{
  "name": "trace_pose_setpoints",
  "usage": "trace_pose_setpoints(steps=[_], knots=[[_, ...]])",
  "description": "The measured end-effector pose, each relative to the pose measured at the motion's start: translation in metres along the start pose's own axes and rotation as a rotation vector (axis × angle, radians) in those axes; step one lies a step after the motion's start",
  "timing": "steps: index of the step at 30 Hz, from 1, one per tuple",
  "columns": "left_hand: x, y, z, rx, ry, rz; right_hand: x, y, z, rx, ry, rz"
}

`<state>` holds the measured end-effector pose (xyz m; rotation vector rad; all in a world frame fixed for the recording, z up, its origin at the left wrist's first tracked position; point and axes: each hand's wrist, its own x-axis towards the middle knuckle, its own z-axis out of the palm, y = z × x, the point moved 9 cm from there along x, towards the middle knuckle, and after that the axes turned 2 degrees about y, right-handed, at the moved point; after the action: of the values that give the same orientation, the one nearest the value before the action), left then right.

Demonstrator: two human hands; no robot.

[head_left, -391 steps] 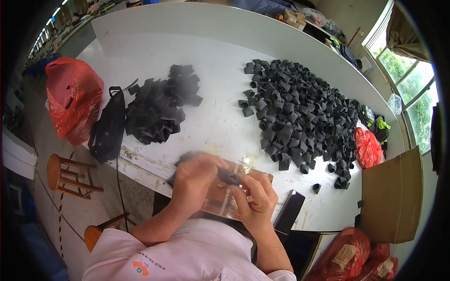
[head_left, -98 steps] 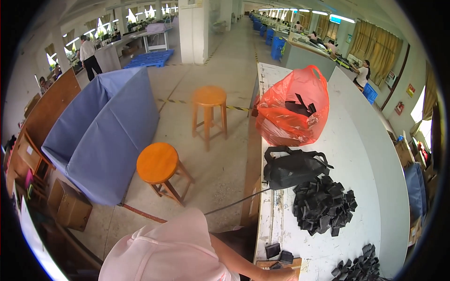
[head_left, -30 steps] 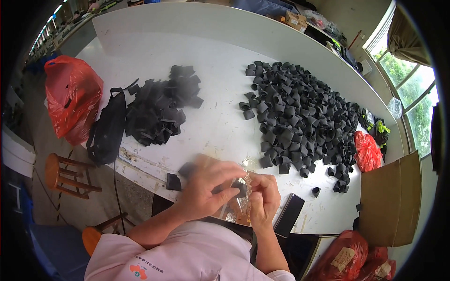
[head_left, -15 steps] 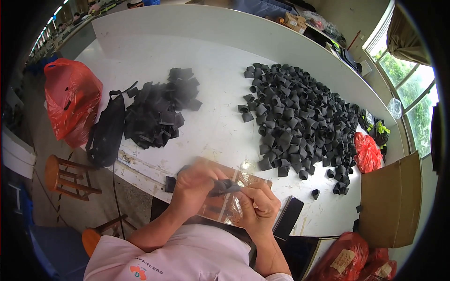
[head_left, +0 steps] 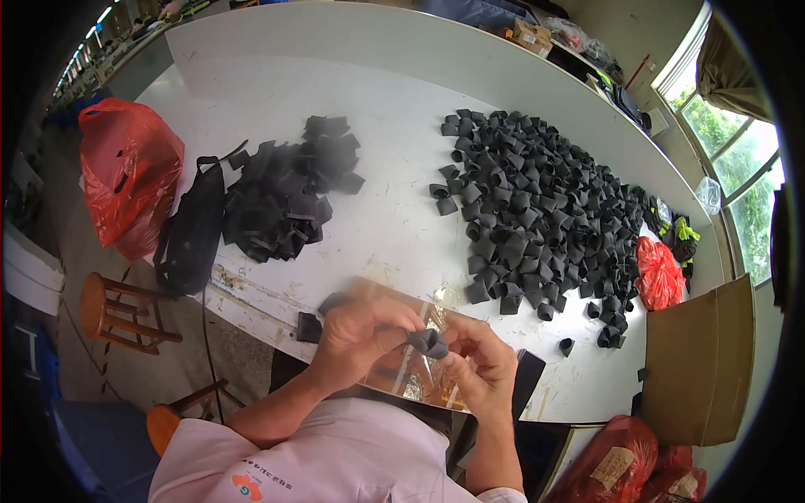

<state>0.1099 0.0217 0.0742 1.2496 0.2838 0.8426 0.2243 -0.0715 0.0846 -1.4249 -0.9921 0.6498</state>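
Between my two hands is a small dark grey fabric piece (head_left: 428, 342), bent round into a loop with its opening facing up. My left hand (head_left: 356, 337) pinches its left side with thumb and fingers. On the other side my right hand (head_left: 481, 360) grips it, fingers curled. Both hands are over a brown board with clear tape strips (head_left: 401, 293) at the table's near edge. Beside my left wrist lies a single flat black piece (head_left: 309, 328). Flat dark pieces form a heap (head_left: 285, 197) at the left, and looped ones a larger heap (head_left: 537, 210) at the right.
A black phone (head_left: 527, 377) lies partly behind my right hand. Left are a red plastic bag (head_left: 132, 180) and a black bag (head_left: 191, 239); right, a small red bag (head_left: 658, 272) and a cardboard sheet (head_left: 703, 360). A low white panel (head_left: 360, 38) borders the table. Wooden stools (head_left: 94, 310) stand on the floor.
The fabric piece has moved slightly right and turned, and its loop opening now shows. My left hand has shifted right with it; my right hand covers more of the phone.
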Motion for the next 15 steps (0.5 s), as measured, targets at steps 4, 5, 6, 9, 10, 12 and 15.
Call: trace_pose_setpoints(steps=[4,5,6,9,10,12,15], knots=[[0.011,0.024,0.010,0.263,-0.032,0.134,0.009,-0.021,0.012,-0.113,-0.251,-0.105],[0.013,0.036,0.014,0.437,-0.042,0.230,0.008,-0.018,0.011,-0.060,-0.271,-0.084],[0.012,0.044,0.020,0.612,-0.050,0.325,0.008,-0.019,0.010,-0.062,-0.269,-0.085],[0.006,0.050,0.022,0.708,-0.028,0.417,0.010,-0.021,0.004,0.025,-0.174,-0.053],[0.004,0.049,0.021,0.710,-0.026,0.415,0.010,-0.023,0.010,-0.077,-0.176,-0.085],[0.002,0.047,0.015,0.683,0.012,0.373,0.008,-0.025,0.015,-0.186,-0.170,-0.117],[0.001,0.028,-0.001,0.463,0.016,0.147,0.007,-0.018,0.016,-0.222,-0.082,-0.163]])
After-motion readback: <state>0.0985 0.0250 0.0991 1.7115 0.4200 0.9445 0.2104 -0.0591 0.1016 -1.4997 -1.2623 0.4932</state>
